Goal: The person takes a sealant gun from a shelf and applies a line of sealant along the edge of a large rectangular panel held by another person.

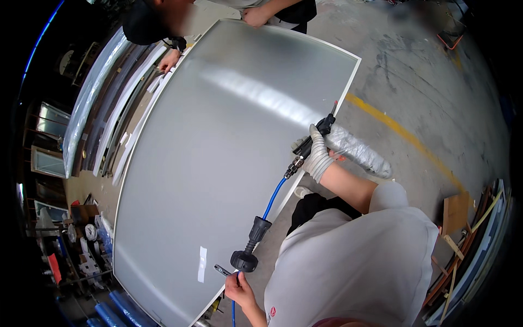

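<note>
A large frosted glass panel with a thin white frame lies before me. My right hand, in a pale knitted glove, grips a black air blow gun over the panel's right edge, its thin nozzle pointing away from me. A metal coupling joins it to a blue hose, which runs back through black fittings. Bare, my left hand is closed on the hose just below the round fitting, at the panel's near corner. Beside its fingers, a small dark flat item shows; whether I hold it is unclear.
Across the panel a co-worker's hand rests at its far edge; their other hand is by the left side. Plastic-wrapped lengths stick out at the right. Long profiles lie left; wooden boards stand right. A white strip lies on the glass.
</note>
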{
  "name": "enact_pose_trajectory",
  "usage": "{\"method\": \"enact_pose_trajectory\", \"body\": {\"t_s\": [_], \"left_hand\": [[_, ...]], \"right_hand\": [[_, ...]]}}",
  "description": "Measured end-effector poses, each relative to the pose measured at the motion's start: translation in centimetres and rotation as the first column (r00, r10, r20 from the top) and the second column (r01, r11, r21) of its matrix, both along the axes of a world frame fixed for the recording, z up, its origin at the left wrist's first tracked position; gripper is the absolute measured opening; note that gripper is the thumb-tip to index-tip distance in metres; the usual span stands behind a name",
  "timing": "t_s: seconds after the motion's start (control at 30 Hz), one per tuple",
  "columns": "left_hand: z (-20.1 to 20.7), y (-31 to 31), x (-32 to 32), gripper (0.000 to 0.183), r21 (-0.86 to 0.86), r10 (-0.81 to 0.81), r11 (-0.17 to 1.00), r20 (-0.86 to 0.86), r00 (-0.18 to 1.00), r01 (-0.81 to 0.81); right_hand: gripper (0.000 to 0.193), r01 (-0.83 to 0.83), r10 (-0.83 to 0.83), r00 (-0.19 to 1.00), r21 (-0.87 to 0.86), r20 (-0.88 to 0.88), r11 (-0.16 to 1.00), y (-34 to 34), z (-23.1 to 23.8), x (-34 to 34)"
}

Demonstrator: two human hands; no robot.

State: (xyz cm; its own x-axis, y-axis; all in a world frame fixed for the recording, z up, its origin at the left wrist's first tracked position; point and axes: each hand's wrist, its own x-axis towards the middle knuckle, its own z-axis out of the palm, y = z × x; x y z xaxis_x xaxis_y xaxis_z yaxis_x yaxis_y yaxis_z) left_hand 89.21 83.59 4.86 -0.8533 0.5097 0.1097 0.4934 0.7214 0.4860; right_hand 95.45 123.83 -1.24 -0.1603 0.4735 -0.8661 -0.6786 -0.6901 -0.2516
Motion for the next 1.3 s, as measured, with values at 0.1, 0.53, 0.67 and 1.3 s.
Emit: {"method": "enact_pose_trajectory", "body": {"t_s": [0.1, 0.53, 0.67, 1.3], "left_hand": [[0.0, 1.1, -1.6, 0.023, 0.025, 0.015, 1.000, 0.019, 1.000, -0.015], [1.2, -0.6, -6.6, 0.025, 0.125, 0.225, 0.969, -0.074, 0.972, -0.214], [0.2, 0.2, -6.6, 0.025, 0.138, 0.196, 0.973, -0.058, 0.979, -0.187], [-1.8, 10.5, -2.4, 0.021, 0.238, -0.063, 0.971, 0.187, 0.980, 0.017]], "right_hand": [[0.041, 0.009, -0.008, 1.000, -0.048, 0.019, 0.999, 1.6, -0.1, -0.8], [0.034, -0.259, 0.266, 0.960, 0.089, -0.091, 0.962, -1.8, 0.3, -4.2], [0.064, -0.261, 0.269, 0.960, 0.102, -0.081, 0.960, -0.6, -1.1, -3.5], [0.051, 0.047, -0.032, 0.998, 0.287, -0.057, 0.957, 10.5, -0.5, 1.2]]}}
